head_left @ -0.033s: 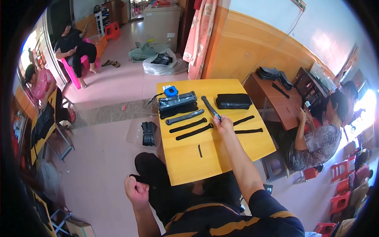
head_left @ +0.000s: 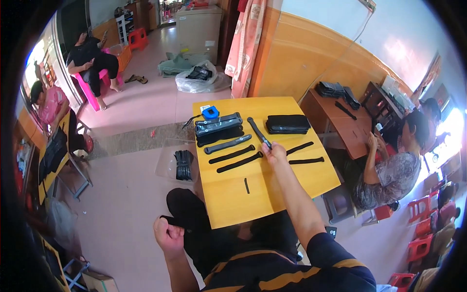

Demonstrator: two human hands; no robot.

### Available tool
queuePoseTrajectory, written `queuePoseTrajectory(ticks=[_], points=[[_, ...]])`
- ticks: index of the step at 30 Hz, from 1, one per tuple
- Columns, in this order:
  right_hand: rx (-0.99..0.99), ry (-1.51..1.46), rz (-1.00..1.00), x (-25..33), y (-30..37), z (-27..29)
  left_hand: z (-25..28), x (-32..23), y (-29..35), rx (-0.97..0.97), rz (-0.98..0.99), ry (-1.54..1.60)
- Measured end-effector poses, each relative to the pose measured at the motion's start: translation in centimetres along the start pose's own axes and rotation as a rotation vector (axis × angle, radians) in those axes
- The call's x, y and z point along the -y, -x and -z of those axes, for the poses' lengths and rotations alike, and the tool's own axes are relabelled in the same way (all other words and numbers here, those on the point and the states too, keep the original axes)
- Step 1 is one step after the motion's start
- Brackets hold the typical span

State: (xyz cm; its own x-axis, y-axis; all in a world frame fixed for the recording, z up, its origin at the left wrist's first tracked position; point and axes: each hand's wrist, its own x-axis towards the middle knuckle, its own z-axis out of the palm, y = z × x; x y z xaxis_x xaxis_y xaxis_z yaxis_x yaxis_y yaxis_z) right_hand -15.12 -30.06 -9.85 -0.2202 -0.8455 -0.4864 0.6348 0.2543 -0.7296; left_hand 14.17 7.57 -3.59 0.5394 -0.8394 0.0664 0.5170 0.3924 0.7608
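Note:
My right hand (head_left: pixel 276 153) reaches over the yellow table (head_left: pixel 226 207) and pinches the near end of a dark grey strap (head_left: pixel 257 127). The far end of that strap has a rounded loop. My left hand (head_left: pixel 169 236) is closed beside my knee, off the table's near left edge, with a short black strip (head_left: pixel 173 221) sticking out of it. Left of my right hand lie a grey strap (head_left: pixel 227 144) and two black straps (head_left: pixel 238 162). To its right lie two more black straps (head_left: pixel 306 161). A small black strip (head_left: pixel 246 186) lies nearer me.
Bundled straps (head_left: pixel 219 127) and a blue tape measure (head_left: pixel 210 113) sit at the table's far left. A black stack (head_left: pixel 288 124) is at the far right. A clear container (head_left: pixel 165 163) with a black bundle stands left. People sit at tables on both sides.

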Motion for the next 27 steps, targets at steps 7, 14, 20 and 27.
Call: queuePoseTrajectory(ticks=[7,14,20,27], points=[[0.032,0.286,0.099,-0.5,3.2,-0.6,1.9,-0.1,1.0,-0.046,-0.001,0.04],[0.013,1.217,0.92,3.5,3.1,0.2,1.4,-0.1,0.8,0.002,-0.031,-0.028],[-0.152,1.547,1.068,7.6,1.3,-0.1,1.7,0.3,0.4,0.056,-0.006,-0.044],[-0.116,1.71,1.144,5.6,0.5,-3.0,1.5,1.3,0.0,0.007,0.04,-0.032]])
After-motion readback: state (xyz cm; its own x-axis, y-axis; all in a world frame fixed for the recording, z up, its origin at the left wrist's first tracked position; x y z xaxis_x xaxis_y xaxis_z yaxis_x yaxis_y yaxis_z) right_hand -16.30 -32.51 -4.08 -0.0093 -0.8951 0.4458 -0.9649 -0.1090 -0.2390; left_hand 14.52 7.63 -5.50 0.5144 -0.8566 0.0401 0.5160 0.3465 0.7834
